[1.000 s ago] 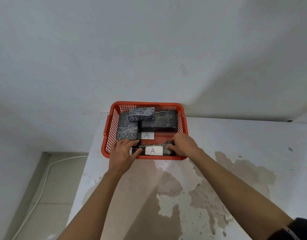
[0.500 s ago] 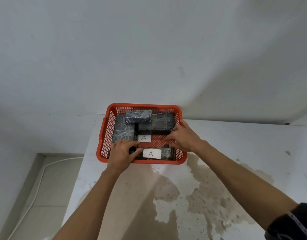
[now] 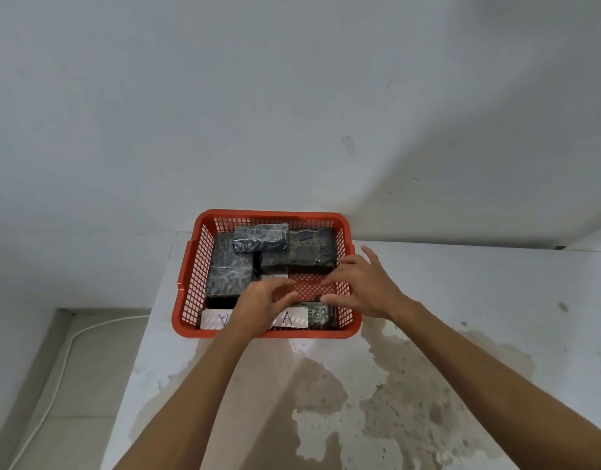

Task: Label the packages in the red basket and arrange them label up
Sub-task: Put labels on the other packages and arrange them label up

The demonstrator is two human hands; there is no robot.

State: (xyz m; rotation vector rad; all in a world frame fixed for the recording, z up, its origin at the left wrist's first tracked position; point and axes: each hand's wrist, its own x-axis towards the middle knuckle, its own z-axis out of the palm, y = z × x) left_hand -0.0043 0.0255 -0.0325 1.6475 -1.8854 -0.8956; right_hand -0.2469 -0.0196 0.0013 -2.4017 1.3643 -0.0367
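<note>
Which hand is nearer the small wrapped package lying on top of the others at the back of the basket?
Left, narrowly. The left hand hovers just in front of the top package; the right hand is off to its right, by the red basket wall.

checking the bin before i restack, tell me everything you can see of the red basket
The red basket is a rectangular, plastic-looking crate with lattice walls, a perforated floor and a solid rolled rim. It sits upright at the table's far left corner by the wall. Dark wrapped packages fill its back and left; white labels marked A line the near wall. Both hands reach into it.
</note>
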